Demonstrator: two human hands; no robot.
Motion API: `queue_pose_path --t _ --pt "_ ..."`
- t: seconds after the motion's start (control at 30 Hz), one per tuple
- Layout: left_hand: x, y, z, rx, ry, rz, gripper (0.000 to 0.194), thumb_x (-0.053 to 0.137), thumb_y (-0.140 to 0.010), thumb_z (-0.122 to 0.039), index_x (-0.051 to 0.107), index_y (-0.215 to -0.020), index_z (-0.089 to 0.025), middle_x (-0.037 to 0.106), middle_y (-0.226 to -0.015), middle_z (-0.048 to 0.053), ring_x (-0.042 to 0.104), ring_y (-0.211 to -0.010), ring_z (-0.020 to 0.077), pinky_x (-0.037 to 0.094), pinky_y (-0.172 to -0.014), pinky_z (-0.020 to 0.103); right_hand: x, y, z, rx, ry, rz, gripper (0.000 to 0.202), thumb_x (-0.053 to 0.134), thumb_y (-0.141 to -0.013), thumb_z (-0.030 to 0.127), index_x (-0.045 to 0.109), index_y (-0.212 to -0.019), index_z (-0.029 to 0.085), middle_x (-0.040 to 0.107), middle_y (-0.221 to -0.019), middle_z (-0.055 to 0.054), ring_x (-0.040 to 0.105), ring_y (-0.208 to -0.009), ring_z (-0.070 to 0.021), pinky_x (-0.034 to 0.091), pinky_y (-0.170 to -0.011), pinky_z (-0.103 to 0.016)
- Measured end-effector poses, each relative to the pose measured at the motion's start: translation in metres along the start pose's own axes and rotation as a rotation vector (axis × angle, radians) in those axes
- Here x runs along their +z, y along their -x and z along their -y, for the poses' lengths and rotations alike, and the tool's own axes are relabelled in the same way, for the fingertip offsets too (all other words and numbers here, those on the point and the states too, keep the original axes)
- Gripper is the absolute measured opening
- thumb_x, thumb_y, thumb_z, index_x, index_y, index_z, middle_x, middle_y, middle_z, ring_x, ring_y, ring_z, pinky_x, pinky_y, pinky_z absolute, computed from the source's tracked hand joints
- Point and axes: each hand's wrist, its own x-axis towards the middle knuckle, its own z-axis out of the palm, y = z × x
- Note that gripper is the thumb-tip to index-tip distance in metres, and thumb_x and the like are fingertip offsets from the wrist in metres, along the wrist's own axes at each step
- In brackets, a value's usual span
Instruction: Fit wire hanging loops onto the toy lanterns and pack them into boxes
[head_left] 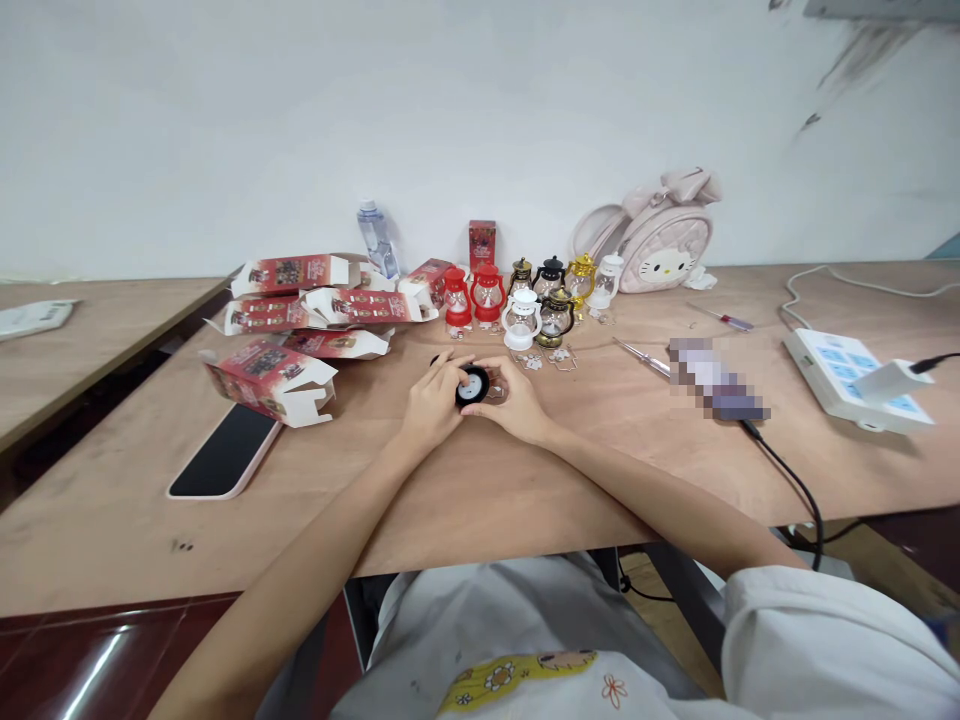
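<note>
Between both hands, low over the table, is what looks like a small black lantern (472,386), tipped so that its round base with a pale disc faces me. My left hand (437,400) is closed round its left side, with a fingertip on the disc. My right hand (516,402) grips the rim from the right, thumb below and fingers above. Just beyond stand several small lanterns: a white one (521,320), a bronze one (555,318), a red one (487,295) and others. Small metal pieces (532,360) lie in front of them.
Opened red-and-white boxes (274,375) pile up at left, above a phone (225,455). A water bottle (377,240) and pink bag (667,245) stand by the wall. At right lie screwdrivers (731,321), a blurred-out device (716,380) with a cable, and a power strip (855,380).
</note>
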Motion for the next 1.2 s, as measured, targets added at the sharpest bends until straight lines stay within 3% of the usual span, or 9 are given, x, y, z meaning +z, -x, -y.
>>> queue_pose_path --t 0.23,0.37,0.6,0.73,0.87,1.03,1.2 --pt "0.007 0.002 0.002 -0.027 -0.012 -0.020 0.008 0.054 -0.084 -0.025 0.047 -0.085 -0.022 0.066 -0.117 0.009 0.049 -0.128 0.0267 0.054 -0.084 0.039 0.000 0.000 0.005 0.035 0.018 -0.027 0.049 0.081 -0.062 0.038 0.056 -0.101 0.023 0.063 -0.102 -0.004 0.060 -0.095 -0.0191 0.049 -0.087 -0.038" --pt "0.003 0.000 0.001 -0.027 0.008 -0.009 0.006 0.053 -0.082 -0.021 0.050 -0.087 -0.022 0.065 -0.118 0.009 0.049 -0.128 0.0262 0.054 -0.088 0.040 0.000 0.000 0.003 0.034 0.000 -0.017 0.050 0.080 -0.063 0.042 0.055 -0.102 0.023 0.062 -0.104 -0.004 0.060 -0.094 -0.0192 0.049 -0.085 -0.037" --pt "-0.005 -0.005 -0.004 0.068 0.029 0.004 0.044 0.047 -0.077 -0.007 0.047 -0.119 -0.019 0.061 -0.124 0.009 0.050 -0.125 0.0227 0.046 -0.099 0.042 -0.001 -0.001 -0.007 0.031 -0.055 -0.023 0.042 0.072 -0.073 0.046 0.054 -0.101 0.022 0.063 -0.102 -0.005 0.061 -0.091 -0.0170 0.050 -0.085 -0.034" --pt "-0.007 -0.006 -0.004 0.003 -0.012 0.006 0.053 0.049 -0.074 -0.007 0.044 -0.126 -0.018 0.061 -0.123 0.011 0.053 -0.120 0.0233 0.046 -0.096 0.040 -0.007 -0.004 -0.006 -0.001 -0.003 -0.025 0.033 0.062 -0.082 0.045 0.053 -0.104 0.022 0.063 -0.106 -0.006 0.062 -0.094 -0.0174 0.050 -0.086 -0.034" --pt "-0.012 -0.008 0.000 -0.085 -0.043 0.034 0.061 0.047 -0.064 -0.002 0.049 -0.123 -0.018 0.062 -0.123 0.010 0.052 -0.121 0.0245 0.043 -0.098 0.040 -0.026 -0.011 -0.011 -0.082 0.238 -0.077 0.017 0.050 -0.088 0.029 0.055 -0.102 0.021 0.067 -0.099 -0.007 0.062 -0.094 -0.0199 0.048 -0.087 -0.038" --pt "-0.013 -0.008 0.005 -0.123 -0.066 0.045 0.062 0.048 -0.062 -0.002 0.051 -0.121 -0.019 0.063 -0.121 0.009 0.052 -0.120 0.0259 0.043 -0.096 0.040 -0.050 -0.017 -0.020 -0.233 0.662 0.242 0.026 0.054 -0.078 0.011 0.058 -0.102 0.020 0.070 -0.094 -0.007 0.058 -0.099 -0.0255 0.043 -0.090 -0.042" --pt "-0.011 -0.009 0.004 -0.119 -0.080 0.064 0.057 0.049 -0.063 -0.003 0.053 -0.118 -0.018 0.064 -0.119 0.010 0.053 -0.118 0.0267 0.043 -0.095 0.040 -0.051 -0.019 -0.020 -0.335 0.817 0.386 0.023 0.053 -0.082 0.010 0.059 -0.103 0.018 0.068 -0.099 -0.010 0.058 -0.095 -0.0245 0.043 -0.086 -0.038"
